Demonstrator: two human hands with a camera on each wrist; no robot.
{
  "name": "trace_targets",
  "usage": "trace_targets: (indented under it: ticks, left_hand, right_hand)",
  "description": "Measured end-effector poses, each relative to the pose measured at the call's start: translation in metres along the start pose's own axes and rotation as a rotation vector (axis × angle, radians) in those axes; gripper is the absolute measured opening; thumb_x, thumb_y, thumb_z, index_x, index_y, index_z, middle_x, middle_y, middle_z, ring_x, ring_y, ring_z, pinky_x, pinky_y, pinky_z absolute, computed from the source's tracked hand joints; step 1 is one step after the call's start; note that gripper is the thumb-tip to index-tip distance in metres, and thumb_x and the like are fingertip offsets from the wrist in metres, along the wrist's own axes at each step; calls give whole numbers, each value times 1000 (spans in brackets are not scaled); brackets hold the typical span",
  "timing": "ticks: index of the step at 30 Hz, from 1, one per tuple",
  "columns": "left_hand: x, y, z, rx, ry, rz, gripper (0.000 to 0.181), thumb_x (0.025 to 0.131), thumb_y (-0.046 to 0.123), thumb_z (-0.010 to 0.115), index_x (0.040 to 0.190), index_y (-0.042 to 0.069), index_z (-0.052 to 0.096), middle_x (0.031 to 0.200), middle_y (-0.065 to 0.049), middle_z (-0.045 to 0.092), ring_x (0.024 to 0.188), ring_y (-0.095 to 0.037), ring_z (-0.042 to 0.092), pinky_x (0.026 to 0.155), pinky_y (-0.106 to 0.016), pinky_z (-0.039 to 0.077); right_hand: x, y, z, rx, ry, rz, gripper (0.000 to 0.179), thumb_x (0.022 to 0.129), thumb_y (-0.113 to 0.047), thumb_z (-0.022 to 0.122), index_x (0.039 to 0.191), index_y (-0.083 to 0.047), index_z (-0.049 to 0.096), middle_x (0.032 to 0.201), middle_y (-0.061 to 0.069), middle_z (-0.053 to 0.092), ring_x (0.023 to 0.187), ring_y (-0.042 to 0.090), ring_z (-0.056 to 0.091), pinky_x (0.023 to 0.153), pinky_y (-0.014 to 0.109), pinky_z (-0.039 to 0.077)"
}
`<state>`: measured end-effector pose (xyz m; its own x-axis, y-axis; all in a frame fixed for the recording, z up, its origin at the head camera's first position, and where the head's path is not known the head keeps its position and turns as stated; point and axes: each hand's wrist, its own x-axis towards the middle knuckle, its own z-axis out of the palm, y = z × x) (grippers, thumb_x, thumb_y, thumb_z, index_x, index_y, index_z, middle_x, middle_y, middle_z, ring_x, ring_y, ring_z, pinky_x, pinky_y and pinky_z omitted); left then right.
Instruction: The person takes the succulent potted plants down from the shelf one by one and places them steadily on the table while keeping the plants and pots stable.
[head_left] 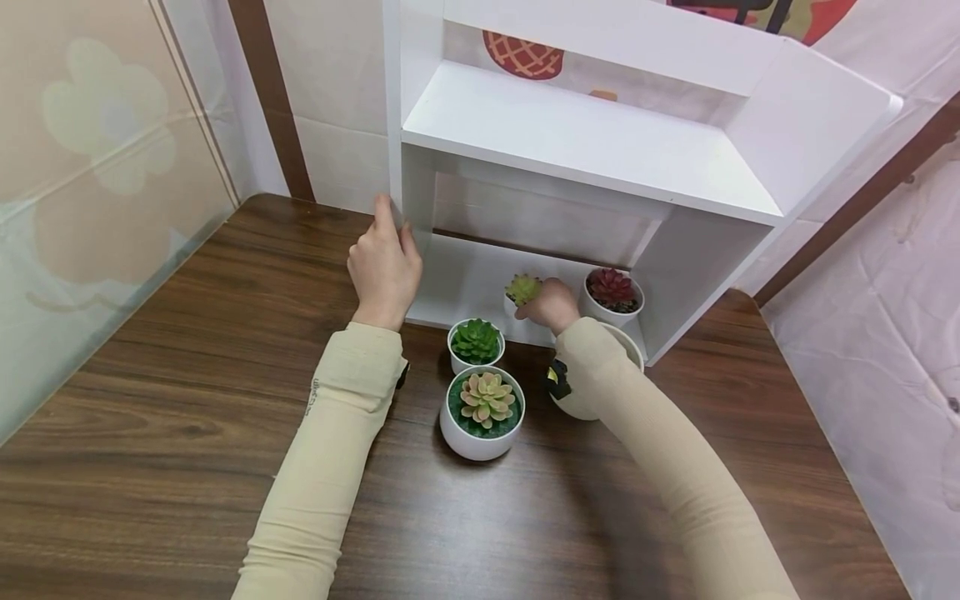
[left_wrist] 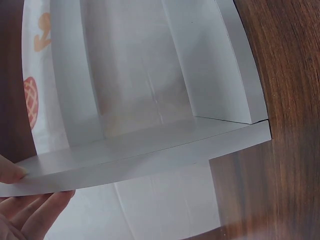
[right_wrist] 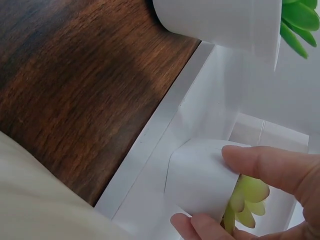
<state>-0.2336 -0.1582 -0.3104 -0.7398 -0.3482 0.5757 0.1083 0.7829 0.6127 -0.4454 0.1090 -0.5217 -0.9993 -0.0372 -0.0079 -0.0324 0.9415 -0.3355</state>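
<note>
My right hand pinches a small white pot with a yellow-green succulent between thumb and fingers. In the right wrist view this white pot is tilted over the bottom board of the shelf. To its right on that board is a white pot with a red succulent. My left hand grips the left side panel of the white shelf. Thumb and fingers lie on opposite faces of this panel in the left wrist view.
In front of the shelf stand a green succulent pot and a larger pot with a pinkish succulent. Another white pot is mostly hidden under my right sleeve. All stand on a brown wooden table with fabric walls around it.
</note>
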Motion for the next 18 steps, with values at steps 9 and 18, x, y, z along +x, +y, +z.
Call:
trace_targets:
  ticks: [9,18]
  left_hand:
    - [0,0,0,3,3,1,27,97,15,51,120,-1,47,98,-28,68,80,-49,65,66,-58,47]
    - [0,-1,0,2,8,3,27,98,15,51,120,-1,47,96,-28,68,79,-49,65,65,-58,47]
  right_hand:
    - [36,25,37,-16,36,3,85,31,-68,85,94,-15,63,90,1,63,79,23,58,74,38,48]
    - [-154,-111,-142,93,-128,54,57,68,-22,81,112,6,60,112,20,64,99,31,59,89,38,47]
